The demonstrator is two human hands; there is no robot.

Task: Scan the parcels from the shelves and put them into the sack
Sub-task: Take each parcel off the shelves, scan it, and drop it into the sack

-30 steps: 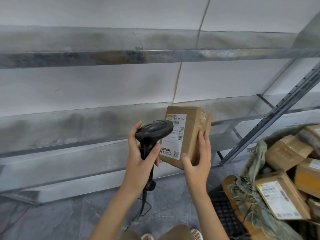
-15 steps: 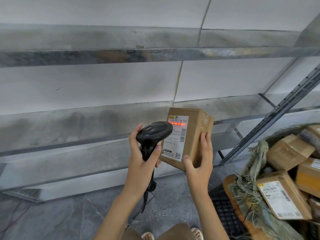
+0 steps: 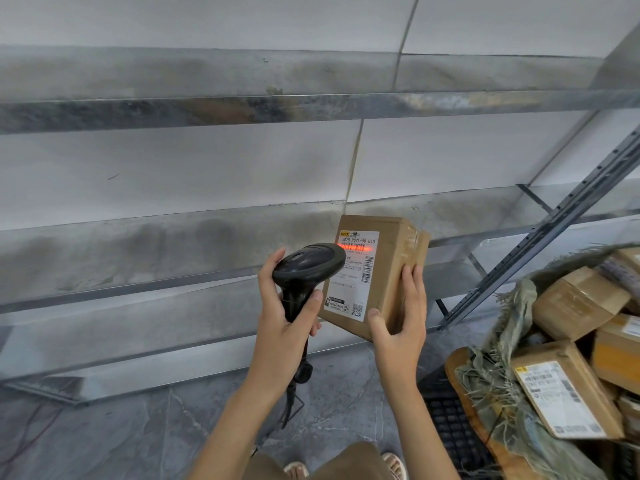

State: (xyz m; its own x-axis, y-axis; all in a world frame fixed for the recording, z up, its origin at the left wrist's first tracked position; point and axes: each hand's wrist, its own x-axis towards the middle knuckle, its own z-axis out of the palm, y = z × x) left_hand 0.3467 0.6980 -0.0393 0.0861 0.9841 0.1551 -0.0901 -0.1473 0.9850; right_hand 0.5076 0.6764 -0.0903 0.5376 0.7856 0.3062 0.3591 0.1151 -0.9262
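A brown cardboard parcel [image 3: 391, 258] with a white shipping label stands upright in my right hand [image 3: 401, 323], whose thumb and fingers grip its lower right corner. My left hand [image 3: 284, 317] grips the handle of a black barcode scanner [image 3: 308, 268], whose head points at the label. A red scan line glows across the barcode near the label's top. At the right edge, a grey-green woven sack [image 3: 512, 348] stands open and holds several taped parcels [image 3: 571, 303].
Bare galvanised metal shelves [image 3: 173, 109] run across the view in front of a white wall, with a slanted upright [image 3: 554, 223] at the right. The scanner's cable hangs down to the grey stone floor. A black plastic crate [image 3: 453, 427] lies beside the sack.
The red scan line has grown brighter on the barcode since a second ago, when it was absent. Parcel and scanner have stayed almost still in my hands.
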